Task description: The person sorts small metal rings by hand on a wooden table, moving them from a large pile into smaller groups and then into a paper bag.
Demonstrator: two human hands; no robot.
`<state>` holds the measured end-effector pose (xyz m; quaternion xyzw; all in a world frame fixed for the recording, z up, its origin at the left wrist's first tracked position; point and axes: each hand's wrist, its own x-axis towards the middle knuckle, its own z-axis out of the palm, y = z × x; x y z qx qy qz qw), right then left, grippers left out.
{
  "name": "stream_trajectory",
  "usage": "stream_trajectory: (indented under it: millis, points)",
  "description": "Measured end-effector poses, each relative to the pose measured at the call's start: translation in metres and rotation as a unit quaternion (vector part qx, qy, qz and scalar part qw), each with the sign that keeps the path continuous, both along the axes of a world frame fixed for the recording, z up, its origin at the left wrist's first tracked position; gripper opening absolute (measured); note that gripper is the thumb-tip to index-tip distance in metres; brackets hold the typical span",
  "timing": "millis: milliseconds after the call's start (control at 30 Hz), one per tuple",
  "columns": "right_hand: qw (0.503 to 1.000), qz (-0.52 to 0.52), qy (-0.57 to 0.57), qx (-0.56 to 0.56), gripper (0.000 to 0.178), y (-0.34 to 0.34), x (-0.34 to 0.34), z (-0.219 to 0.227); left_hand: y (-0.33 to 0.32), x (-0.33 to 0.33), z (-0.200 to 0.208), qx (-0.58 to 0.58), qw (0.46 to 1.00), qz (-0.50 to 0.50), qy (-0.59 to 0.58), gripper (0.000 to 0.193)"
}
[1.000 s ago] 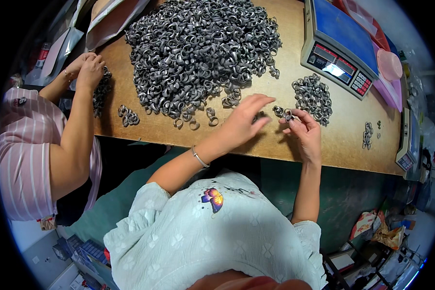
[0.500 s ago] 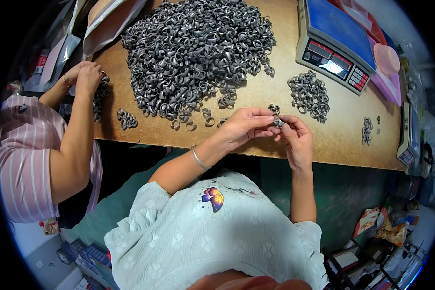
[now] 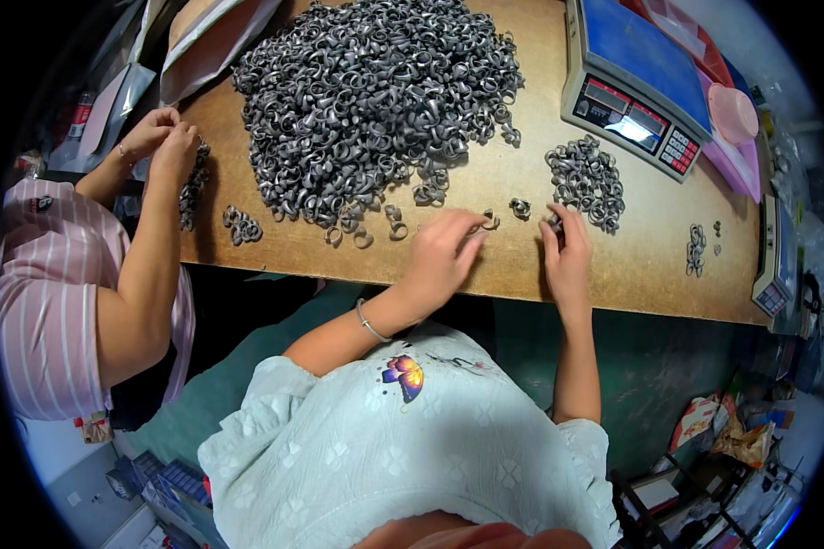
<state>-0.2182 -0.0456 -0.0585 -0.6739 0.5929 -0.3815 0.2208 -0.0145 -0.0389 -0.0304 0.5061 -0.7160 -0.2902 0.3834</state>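
Observation:
My left hand (image 3: 444, 256) is bent over the table near its front edge, with thumb and forefinger closed at a grey metal ring (image 3: 492, 220). Slightly blurred, the hand hides part of the tabletop beneath it. To the right, my right hand (image 3: 568, 253) pinches another ring (image 3: 555, 221) beside a small pile of rings (image 3: 586, 180). Between the two hands a little cluster of rings (image 3: 520, 209) lies on the wood. Beyond my left hand rises a large heap of dark grey rings (image 3: 366, 110).
A blue-topped scale (image 3: 645, 64) stands at the back right, a second scale (image 3: 772, 261) at the right edge. A short row of rings (image 3: 696, 250) lies near it. On the left, a co-worker's hands (image 3: 163, 146) work beside more rings (image 3: 193, 188). Loose rings (image 3: 242, 225) lie nearby.
My hands were together over one spot; they have parted. The left drew back slightly left, and the right moved toward the small pile with a ring. The small cluster between them now shows uncovered.

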Motion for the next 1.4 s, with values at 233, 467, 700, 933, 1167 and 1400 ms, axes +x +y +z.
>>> stream_trajectory:
  millis: [233, 467, 700, 933, 1167, 1400]
  points:
    - [0.967, 0.011, 0.235, -0.099, 0.032, -0.014, 0.021, 0.023, -0.002, 0.009, -0.013, -0.087, 0.976, 0.011, -0.198, 0.037]
    - [0.929, -0.086, 0.329, -0.144, 0.032, -0.028, 0.008, 0.007, -0.010, 0.015, -0.028, -0.064, 0.990, -0.010, -0.125, 0.025]
    - [0.967, 0.160, 0.184, -0.071, 0.033, -0.015, 0.032, 0.002, -0.019, 0.016, -0.029, -0.021, 1.000, 0.014, 0.012, 0.015]
    - [0.980, 0.077, 0.151, -0.106, 0.040, -0.009, 0.043, 0.021, -0.025, 0.017, -0.015, 0.224, 0.947, 0.019, 0.231, 0.017]
    - [0.975, 0.129, 0.164, -0.080, 0.030, -0.006, 0.048, 0.004, -0.037, 0.026, -0.018, 0.327, 0.866, -0.022, 0.378, 0.025]
    - [0.959, -0.010, 0.258, -0.112, 0.036, -0.017, 0.033, 0.004, -0.031, 0.021, -0.018, 0.248, 0.927, -0.069, 0.271, 0.039]
